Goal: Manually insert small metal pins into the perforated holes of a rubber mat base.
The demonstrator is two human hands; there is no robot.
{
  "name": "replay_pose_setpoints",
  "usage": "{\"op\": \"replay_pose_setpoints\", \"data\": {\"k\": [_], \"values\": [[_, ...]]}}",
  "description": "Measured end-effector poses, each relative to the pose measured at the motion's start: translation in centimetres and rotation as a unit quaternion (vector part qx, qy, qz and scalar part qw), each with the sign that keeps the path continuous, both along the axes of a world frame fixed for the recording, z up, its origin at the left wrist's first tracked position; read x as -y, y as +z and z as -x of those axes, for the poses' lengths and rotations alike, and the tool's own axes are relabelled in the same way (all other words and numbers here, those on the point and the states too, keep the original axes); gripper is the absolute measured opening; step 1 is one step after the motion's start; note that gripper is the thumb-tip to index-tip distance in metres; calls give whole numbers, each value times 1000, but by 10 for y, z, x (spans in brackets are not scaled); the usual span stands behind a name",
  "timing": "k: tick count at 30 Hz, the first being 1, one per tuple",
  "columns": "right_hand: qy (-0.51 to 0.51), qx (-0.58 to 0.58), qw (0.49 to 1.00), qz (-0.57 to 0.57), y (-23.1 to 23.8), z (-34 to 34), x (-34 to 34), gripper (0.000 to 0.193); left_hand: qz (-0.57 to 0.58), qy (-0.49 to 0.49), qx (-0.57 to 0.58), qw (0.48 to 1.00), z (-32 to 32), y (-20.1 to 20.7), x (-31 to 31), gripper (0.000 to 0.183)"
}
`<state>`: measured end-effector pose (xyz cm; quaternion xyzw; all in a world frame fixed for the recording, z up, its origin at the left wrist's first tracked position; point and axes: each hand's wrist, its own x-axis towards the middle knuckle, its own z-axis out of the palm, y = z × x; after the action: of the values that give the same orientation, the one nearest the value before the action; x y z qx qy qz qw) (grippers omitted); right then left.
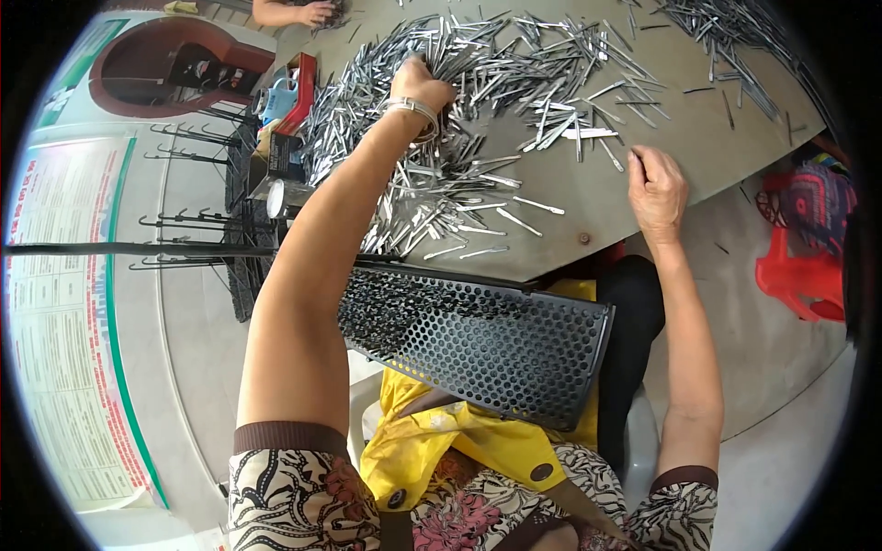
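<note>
A large heap of thin grey and silvery strips (542,64) spreads over the table. My left hand (424,87), with a light bracelet at the wrist, reaches into the heap with curled fingers. Its fingertips are hidden among the strips, so what it grips does not show. My right hand (658,188) rests closed over the bare tabletop, right of a few loose strips; what its fingers hold, if anything, is too small to make out. Across my lap, against the table edge, slants a black tray (524,349) full of round holes. Small dark pieces crowd its left part.
Another person's hand (317,14) lies at the far edge. Left of the heap stand a red box (299,96), a light blue container (278,98) and a white-rimmed cup (277,198). Black hooked racks (193,220) stick out at left. A red stool (804,280) stands at right.
</note>
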<state>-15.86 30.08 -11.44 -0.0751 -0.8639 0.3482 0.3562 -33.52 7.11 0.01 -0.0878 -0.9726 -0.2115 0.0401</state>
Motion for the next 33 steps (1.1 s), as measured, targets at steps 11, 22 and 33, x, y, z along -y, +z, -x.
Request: {"op": "replay_pose_setpoints", "data": {"k": [11, 22, 33], "values": [[1, 0, 1000, -23, 1, 0, -4, 8, 377, -117, 5, 919, -8, -2, 26, 21], [0, -10, 1000, -23, 2, -2, -1, 8, -367, 188, 166, 896, -13, 34, -1, 20], [50, 54, 992, 98, 12, -10, -10, 13, -601, 26, 335, 725, -76, 94, 0, 5]]}}
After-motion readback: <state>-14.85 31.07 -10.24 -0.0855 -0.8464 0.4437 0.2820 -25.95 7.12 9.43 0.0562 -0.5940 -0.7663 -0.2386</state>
